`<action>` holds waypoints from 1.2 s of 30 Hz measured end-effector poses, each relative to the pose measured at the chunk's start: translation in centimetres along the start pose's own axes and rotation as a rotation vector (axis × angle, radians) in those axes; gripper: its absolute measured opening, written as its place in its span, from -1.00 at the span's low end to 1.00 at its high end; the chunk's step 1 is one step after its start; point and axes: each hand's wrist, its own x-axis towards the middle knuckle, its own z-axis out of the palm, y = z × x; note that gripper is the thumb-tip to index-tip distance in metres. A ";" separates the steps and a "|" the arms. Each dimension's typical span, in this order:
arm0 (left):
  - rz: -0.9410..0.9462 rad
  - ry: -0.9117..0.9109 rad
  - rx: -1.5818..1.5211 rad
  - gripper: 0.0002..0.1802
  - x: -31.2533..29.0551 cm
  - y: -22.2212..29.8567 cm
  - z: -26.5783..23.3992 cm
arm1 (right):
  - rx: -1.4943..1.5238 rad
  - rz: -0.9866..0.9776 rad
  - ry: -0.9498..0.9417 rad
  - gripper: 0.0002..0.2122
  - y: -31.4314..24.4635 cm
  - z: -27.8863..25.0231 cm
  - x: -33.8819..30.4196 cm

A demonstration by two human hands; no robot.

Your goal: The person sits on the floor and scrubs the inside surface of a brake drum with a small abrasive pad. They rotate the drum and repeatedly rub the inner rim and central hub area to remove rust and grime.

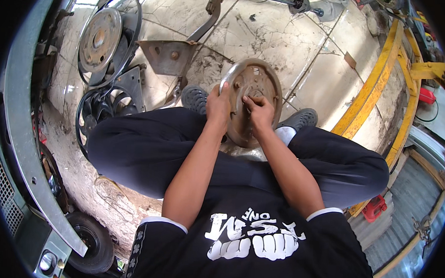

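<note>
- Dished metal disc [239, 119], hollow face up toward the camera, its oval outline longest away from the lap.
- It sits between the knees, above the tiled floor [305, 58].
- Counted: one held disc, two shoes [303, 117], one rusty disc [100, 40] leftward.
- Left hand [218, 108]: fingers grip its left rim.
- Right hand [261, 115]: fingers bent over its middle; cannot tell whether they pinch anything.

White print [278, 246] marks the black T-shirt [256, 272] worn with navy trousers [137, 150].
</note>
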 end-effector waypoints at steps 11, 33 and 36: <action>0.052 0.001 0.059 -0.51 -0.8 -0.7 -0.2 | 0.107 -0.046 -0.013 -0.72 -1.4 -0.3 2.5; 0.034 0.030 -0.025 -0.50 -0.5 -1.3 -0.2 | 0.184 -0.037 -0.063 -0.76 -3.7 0.3 1.9; 0.034 0.041 0.047 -0.49 -0.2 -1.6 -0.5 | 0.030 -0.066 -0.098 -0.74 0.0 0.1 0.7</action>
